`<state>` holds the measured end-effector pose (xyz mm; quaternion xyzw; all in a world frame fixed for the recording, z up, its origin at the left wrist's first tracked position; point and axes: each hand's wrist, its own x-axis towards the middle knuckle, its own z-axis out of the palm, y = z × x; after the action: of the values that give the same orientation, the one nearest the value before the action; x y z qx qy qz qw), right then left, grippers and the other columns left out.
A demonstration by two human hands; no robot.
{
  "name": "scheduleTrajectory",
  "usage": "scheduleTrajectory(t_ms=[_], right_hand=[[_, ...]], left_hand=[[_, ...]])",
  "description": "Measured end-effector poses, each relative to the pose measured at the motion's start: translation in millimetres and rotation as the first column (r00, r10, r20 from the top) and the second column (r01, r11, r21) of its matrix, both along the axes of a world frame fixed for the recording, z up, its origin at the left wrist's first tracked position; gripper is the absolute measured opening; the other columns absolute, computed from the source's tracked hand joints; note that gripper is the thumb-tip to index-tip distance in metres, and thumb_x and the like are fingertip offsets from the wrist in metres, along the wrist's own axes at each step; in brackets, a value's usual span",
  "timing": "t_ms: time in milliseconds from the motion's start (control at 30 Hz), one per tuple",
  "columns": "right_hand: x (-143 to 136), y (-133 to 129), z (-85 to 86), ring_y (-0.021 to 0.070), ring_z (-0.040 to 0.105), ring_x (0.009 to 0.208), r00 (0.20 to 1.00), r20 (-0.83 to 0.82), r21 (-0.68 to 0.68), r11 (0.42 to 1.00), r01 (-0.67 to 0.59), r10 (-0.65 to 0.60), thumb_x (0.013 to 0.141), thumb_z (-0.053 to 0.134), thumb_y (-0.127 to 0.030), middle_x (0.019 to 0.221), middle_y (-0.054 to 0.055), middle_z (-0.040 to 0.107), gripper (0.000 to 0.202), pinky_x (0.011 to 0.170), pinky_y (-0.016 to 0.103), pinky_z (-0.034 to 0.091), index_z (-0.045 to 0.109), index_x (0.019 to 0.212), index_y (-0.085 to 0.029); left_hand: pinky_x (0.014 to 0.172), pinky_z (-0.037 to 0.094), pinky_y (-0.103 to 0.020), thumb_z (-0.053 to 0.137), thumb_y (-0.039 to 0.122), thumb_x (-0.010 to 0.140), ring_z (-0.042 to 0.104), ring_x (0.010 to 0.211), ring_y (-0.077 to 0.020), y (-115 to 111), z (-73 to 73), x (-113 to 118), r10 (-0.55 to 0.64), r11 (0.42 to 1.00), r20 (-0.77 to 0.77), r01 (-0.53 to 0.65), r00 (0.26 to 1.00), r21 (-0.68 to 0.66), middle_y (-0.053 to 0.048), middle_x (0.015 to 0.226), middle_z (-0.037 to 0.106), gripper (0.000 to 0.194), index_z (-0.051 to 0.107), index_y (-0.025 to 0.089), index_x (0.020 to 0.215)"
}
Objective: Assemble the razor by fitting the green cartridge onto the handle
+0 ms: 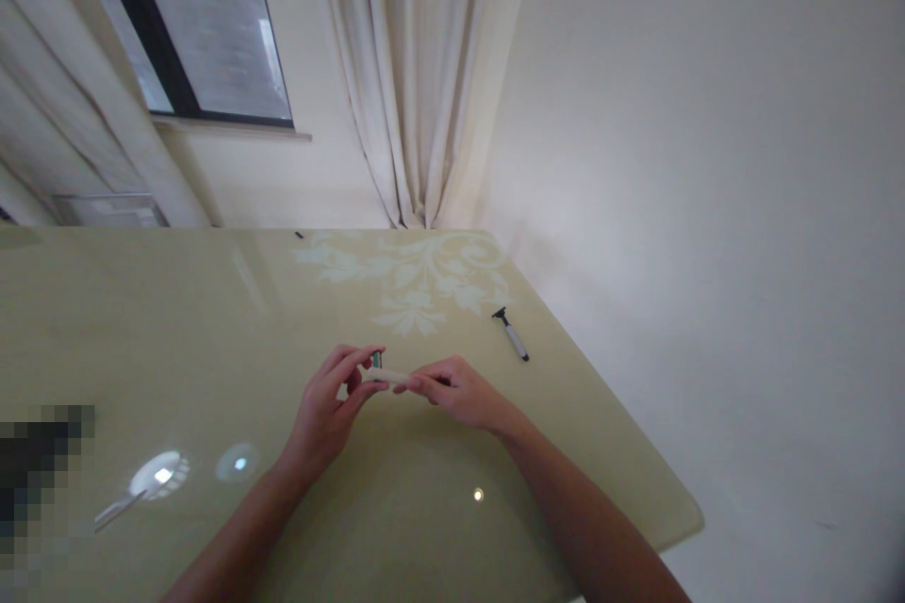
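Both hands are on one razor (390, 377) with a pale handle, held just above the table. My left hand (332, 396) pinches its head end, thumb below and index finger above, beside a small dark and greenish blade head. My right hand (456, 391) closes around the other end of the handle, which its fingers partly cover. To the right of that hand, a second razor (515, 337) with a grey handle and black head lies on the table.
The glossy pale green table (396, 509) has a white floral pattern and light reflections. A small dark piece (298, 235) lies by its far edge. A wall (707, 207) runs along the right side; curtains (417, 66) hang behind. A pixelated dark patch covers the left edge.
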<state>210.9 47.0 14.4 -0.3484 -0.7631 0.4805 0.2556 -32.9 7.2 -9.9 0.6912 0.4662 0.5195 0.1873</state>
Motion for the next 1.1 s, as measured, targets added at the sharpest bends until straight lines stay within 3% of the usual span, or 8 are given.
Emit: scheduleTrajectory(t_ms=[133, 300, 433, 600, 733, 900, 1100], right_hand=[[1.2, 1.2, 1.7, 0.01, 0.033, 0.057, 0.997, 0.001, 0.044, 0.996, 0.079, -0.079, 0.1, 0.053, -0.064, 0.061, -0.004, 0.038, 0.06, 0.054, 0.025, 0.022, 0.084, 0.108, -0.013], [3.0, 0.9, 4.0, 0.0104, 0.035, 0.058, 1.0, -0.018, 0.022, 1.0, 0.021, -0.021, 0.101, 0.053, -0.062, 0.063, -0.004, 0.04, 0.057, 0.056, 0.025, 0.025, 0.083, 0.111, -0.015], [6.8, 2.6, 5.6, 0.0106, 0.033, 0.058, 0.992, 0.016, 0.068, 0.99, 0.126, -0.128, 0.1, 0.054, -0.064, 0.062, -0.004, 0.038, 0.059, 0.055, 0.025, 0.023, 0.084, 0.107, -0.013], [4.7, -1.1, 8.5, 0.0112, 0.035, 0.06, 0.999, -0.005, 0.02, 0.999, 0.045, -0.045, 0.101, 0.052, -0.063, 0.063, -0.003, 0.04, 0.058, 0.057, 0.025, 0.025, 0.083, 0.11, -0.015], [6.1, 1.7, 5.7, 0.0112, 0.034, 0.059, 0.993, 0.021, 0.051, 0.992, 0.119, -0.12, 0.1, 0.053, -0.065, 0.063, -0.003, 0.04, 0.06, 0.056, 0.025, 0.024, 0.083, 0.109, -0.013], [3.7, 1.6, 4.1, 0.0105, 0.035, 0.059, 0.999, -0.012, 0.016, 0.999, 0.033, -0.033, 0.102, 0.052, -0.063, 0.064, -0.004, 0.04, 0.058, 0.056, 0.025, 0.025, 0.083, 0.111, -0.015], [2.1, -0.2, 6.8, 0.0107, 0.033, 0.059, 0.997, -0.014, 0.031, 0.996, 0.081, -0.08, 0.101, 0.053, -0.064, 0.064, -0.004, 0.037, 0.058, 0.057, 0.025, 0.024, 0.083, 0.112, -0.015]], left_hand=[[0.064, 0.05, -0.024, 0.072, 0.032, 0.092, 0.055, 0.066, -0.0109, -0.2, 0.5, 1.0, 0.002, 1.0, 0.017, -0.003, 1.0, 0.009, 0.0, 0.093, 0.061, 0.029, 0.074, 0.025, 0.12], [0.064, 0.049, -0.023, 0.072, 0.032, 0.092, 0.055, 0.068, -0.0115, -3.0, 2.7, 4.1, -0.016, 1.0, 0.03, 0.017, 0.999, -0.011, 0.0, 0.092, 0.06, 0.03, 0.074, 0.025, 0.121], [0.065, 0.05, -0.024, 0.072, 0.032, 0.092, 0.055, 0.067, -0.0117, -3.3, 4.9, 4.8, -0.004, 1.0, 0.034, 0.005, 0.999, -0.014, 0.0, 0.091, 0.06, 0.029, 0.074, 0.025, 0.12], [0.061, 0.049, -0.023, 0.072, 0.034, 0.092, 0.056, 0.068, -0.0116, -2.9, 3.1, 5.8, -0.024, 0.999, 0.031, 0.026, 0.999, -0.036, 0.0, 0.091, 0.06, 0.031, 0.074, 0.026, 0.121], [0.061, 0.05, -0.023, 0.071, 0.034, 0.092, 0.056, 0.067, -0.0113, -2.6, 1.9, 6.2, -0.029, 0.999, 0.034, 0.029, 0.999, -0.028, -0.001, 0.092, 0.061, 0.03, 0.074, 0.025, 0.12], [0.058, 0.048, -0.022, 0.072, 0.036, 0.091, 0.055, 0.068, -0.012, -3.2, 0.5, 7.0, -0.038, 0.998, 0.028, 0.04, 0.999, -0.055, -0.001, 0.092, 0.06, 0.031, 0.074, 0.025, 0.121], [0.058, 0.048, -0.021, 0.071, 0.036, 0.092, 0.056, 0.07, -0.0125, -3.1, -1.6, 6.8, -0.055, 0.995, 0.032, 0.058, 0.998, -0.08, -0.001, 0.093, 0.061, 0.03, 0.074, 0.025, 0.12]])
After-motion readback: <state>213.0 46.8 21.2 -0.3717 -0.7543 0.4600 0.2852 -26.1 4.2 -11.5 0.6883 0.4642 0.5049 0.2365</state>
